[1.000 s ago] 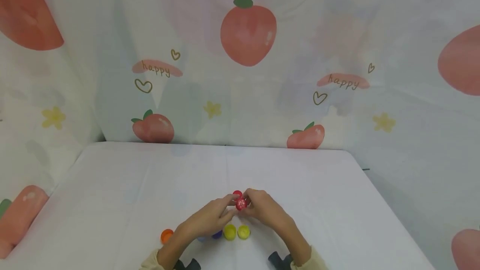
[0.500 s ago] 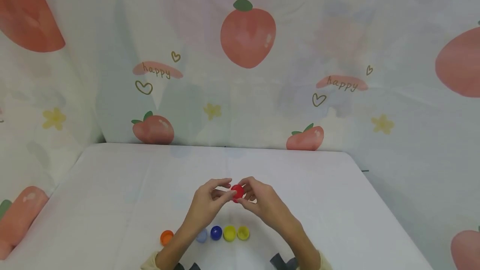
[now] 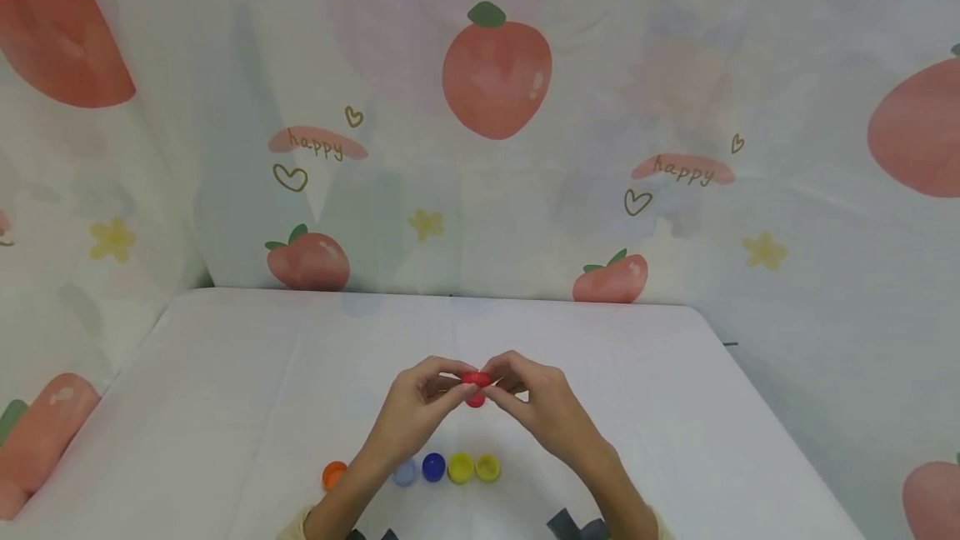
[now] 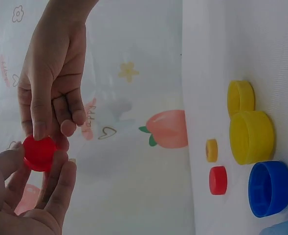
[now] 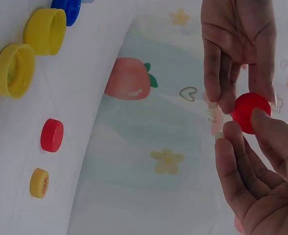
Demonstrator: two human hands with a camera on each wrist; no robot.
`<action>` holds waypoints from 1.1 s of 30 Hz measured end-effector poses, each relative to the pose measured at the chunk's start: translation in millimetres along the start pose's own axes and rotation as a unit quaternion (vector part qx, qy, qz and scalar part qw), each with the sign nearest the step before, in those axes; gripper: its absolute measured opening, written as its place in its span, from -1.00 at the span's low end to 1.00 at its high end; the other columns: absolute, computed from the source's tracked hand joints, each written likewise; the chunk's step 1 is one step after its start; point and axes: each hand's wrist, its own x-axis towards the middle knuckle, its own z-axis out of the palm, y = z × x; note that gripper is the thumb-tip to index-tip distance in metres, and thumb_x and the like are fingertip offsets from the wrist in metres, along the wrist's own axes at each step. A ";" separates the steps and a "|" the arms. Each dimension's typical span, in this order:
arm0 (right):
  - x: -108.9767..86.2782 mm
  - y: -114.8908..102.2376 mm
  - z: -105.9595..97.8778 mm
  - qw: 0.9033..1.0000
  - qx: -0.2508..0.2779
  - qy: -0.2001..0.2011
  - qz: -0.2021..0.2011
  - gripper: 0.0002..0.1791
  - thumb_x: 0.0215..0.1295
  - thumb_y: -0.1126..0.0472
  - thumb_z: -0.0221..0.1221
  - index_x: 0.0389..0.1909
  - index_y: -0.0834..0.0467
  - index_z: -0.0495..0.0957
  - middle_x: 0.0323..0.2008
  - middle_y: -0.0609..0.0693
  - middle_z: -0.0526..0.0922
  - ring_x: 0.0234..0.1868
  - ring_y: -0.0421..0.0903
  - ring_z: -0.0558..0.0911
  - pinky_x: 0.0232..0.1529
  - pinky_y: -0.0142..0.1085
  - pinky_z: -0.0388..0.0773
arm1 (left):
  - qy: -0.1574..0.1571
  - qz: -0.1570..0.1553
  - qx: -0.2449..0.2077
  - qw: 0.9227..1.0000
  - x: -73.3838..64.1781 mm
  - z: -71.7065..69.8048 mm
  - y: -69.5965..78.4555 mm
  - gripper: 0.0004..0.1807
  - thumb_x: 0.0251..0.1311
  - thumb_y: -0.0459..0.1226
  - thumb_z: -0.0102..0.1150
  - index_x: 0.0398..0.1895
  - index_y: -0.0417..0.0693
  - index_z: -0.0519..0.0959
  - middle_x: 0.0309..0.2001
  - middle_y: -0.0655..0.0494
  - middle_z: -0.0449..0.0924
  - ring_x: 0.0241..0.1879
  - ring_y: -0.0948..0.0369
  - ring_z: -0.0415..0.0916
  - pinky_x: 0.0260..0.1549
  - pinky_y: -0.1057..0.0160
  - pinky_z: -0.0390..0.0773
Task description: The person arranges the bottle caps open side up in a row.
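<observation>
A red bottle cap point(image 3: 475, 377) is held up above the white table between both hands. My left hand point(image 3: 408, 407) pinches it from the left, thumb and fingertips at its edge. On the opposite side my right hand point(image 3: 547, 402) pinches it too; the right wrist view shows that thumb against the cap's flat face. A second red cap point(image 4: 218, 180) stands on the table below, partly behind the hands in the head view. Beside it lies a small yellow cap point(image 5: 39, 183) with faint reddish print.
Nearer the body runs a row of caps: orange point(image 3: 333, 475), a light blue cap point(image 3: 404, 472), a dark blue cap point(image 3: 433, 467) and two yellow caps, one larger point(image 3: 461, 467), one smaller point(image 3: 487, 467). The left forearm overlaps the row. Patterned cloth point(image 3: 495, 215) hangs behind the table point(image 3: 337, 340).
Both hands have risen from near the table with the red cap. Its white-marked face showed earlier and has turned out of the head view. The dark blue cap has come into fuller view.
</observation>
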 end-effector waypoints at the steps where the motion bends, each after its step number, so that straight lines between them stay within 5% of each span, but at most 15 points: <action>1: -0.8 -0.7 -1.5 1.000 0.000 -0.002 0.002 -0.76 0.13 0.31 0.31 -0.20 0.05 0.52 -0.34 -0.25 0.62 -0.35 -0.34 0.61 -0.23 -0.36 0.58 | -0.001 -0.001 -0.005 1.000 -0.2 0.4 1.2 -0.82 0.21 -0.23 0.21 -0.13 -0.04 0.60 -0.16 0.11 0.59 -0.21 0.17 0.63 -0.15 0.25 0.56; 11: -6.1 -1.7 -13.3 0.999 0.018 -0.043 -0.004 -0.79 0.15 0.27 0.30 -0.22 0.01 0.52 -0.30 -0.27 0.62 -0.32 -0.32 0.63 -0.18 -0.38 0.56 | -0.017 -0.001 -0.011 1.000 -5.6 2.9 31.7 -0.87 0.19 -0.45 0.18 -0.20 -0.27 0.59 -0.18 -0.05 0.56 -0.22 0.06 0.61 -0.15 0.26 0.56; 18: -3.4 -5.5 -20.7 0.997 0.017 -0.068 0.018 -0.85 0.19 0.19 0.28 -0.22 0.00 0.56 -0.27 -0.27 0.62 -0.27 -0.31 0.63 -0.18 -0.43 0.54 | -0.012 0.035 0.025 0.999 -6.5 3.2 42.2 -0.88 0.11 -0.47 0.24 -0.26 -0.27 0.62 -0.21 -0.03 0.57 -0.20 0.14 0.58 -0.14 0.22 0.56; 22: -4.3 -5.6 -22.6 0.995 0.012 -0.090 0.032 -0.81 0.19 0.19 0.28 -0.18 0.03 0.55 -0.26 -0.25 0.62 -0.28 -0.32 0.62 -0.16 -0.41 0.54 | -0.016 0.044 0.039 0.998 -6.8 5.3 40.1 -0.86 0.09 -0.48 0.25 -0.25 -0.27 0.62 -0.21 -0.04 0.58 -0.15 0.09 0.57 -0.11 0.17 0.55; 27: -6.1 -3.2 -23.3 0.992 0.005 -0.117 0.050 -0.66 0.19 0.20 0.29 -0.01 0.11 0.52 -0.24 -0.20 0.62 -0.29 -0.32 0.61 -0.16 -0.40 0.55 | -0.025 0.037 0.070 0.997 -5.2 6.7 12.5 -0.84 0.10 -0.38 0.30 -0.22 -0.11 0.64 -0.21 0.17 0.59 -0.10 0.20 0.56 -0.09 0.16 0.53; 33: -13.1 1.8 -25.0 0.984 -0.022 -0.159 0.072 -0.60 0.17 0.24 0.30 0.05 0.20 0.53 -0.26 -0.17 0.62 -0.30 -0.32 0.59 -0.19 -0.40 0.56 | -0.069 0.021 0.116 0.991 -7.3 10.3 -1.9 -0.78 0.17 -0.22 0.27 -0.12 -0.02 0.61 -0.16 0.28 0.60 -0.06 0.26 0.53 -0.03 0.18 0.50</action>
